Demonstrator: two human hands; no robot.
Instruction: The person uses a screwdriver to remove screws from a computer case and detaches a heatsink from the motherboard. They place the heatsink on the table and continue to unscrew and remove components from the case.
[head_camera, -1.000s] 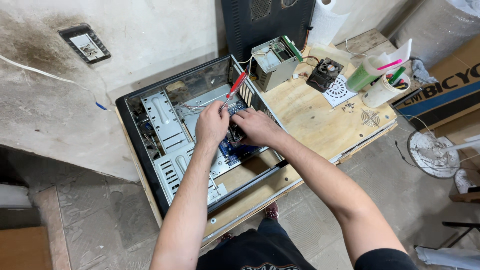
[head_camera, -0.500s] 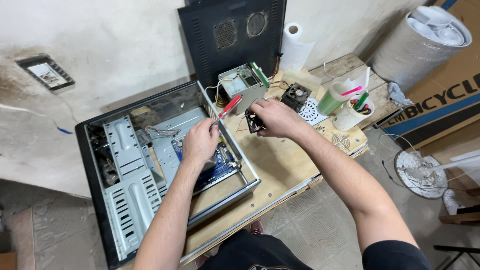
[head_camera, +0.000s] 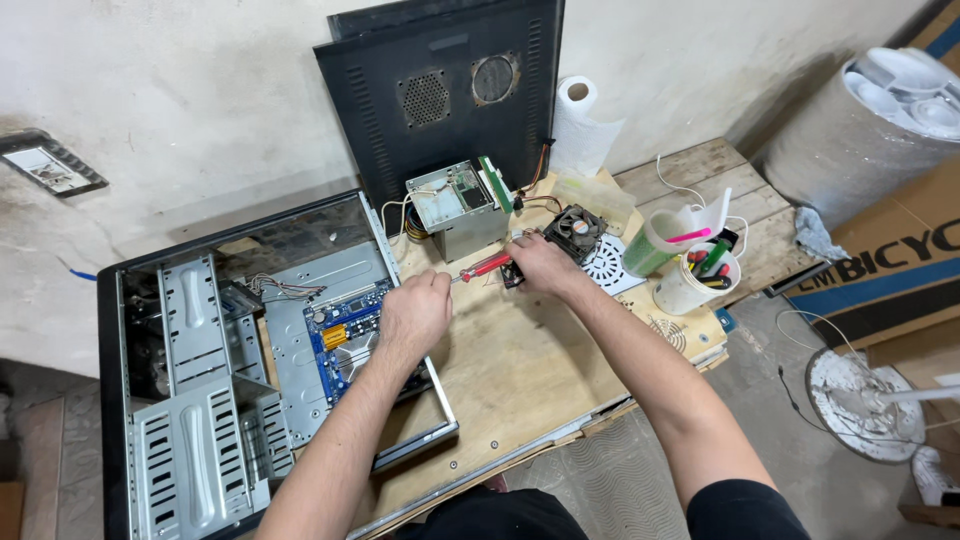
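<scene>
Here, a red-handled screwdriver (head_camera: 486, 266) lies almost level above the wooden worktop (head_camera: 520, 370), its handle pointing toward the far right and its thin metal shaft running back to the left hand (head_camera: 415, 312). The handle is bright red with a darker band near the end. The left hand's fingers are curled tight around the shaft end, knuckles up, resting over the right rim of the open computer case (head_camera: 150, 400). The right hand (head_camera: 538, 266) sits just past the handle's far end, fingers bent down over a small dark part (head_camera: 512, 278) on the worktop; whether they pinch it or only press on it cannot be told. The screwdriver spans the gap between the two hands, near the middle of the worktop's back half.

Inside the case a blue circuit board (head_camera: 345, 335) shows beside the left wrist. A grey power supply box (head_camera: 458, 208) stands at the back edge, with a black cooling fan (head_camera: 575, 232) just beyond the right hand. A white cup of pens (head_camera: 697, 285) stands toward the right edge, and a black side panel (head_camera: 450, 90) leans on the wall.
</scene>
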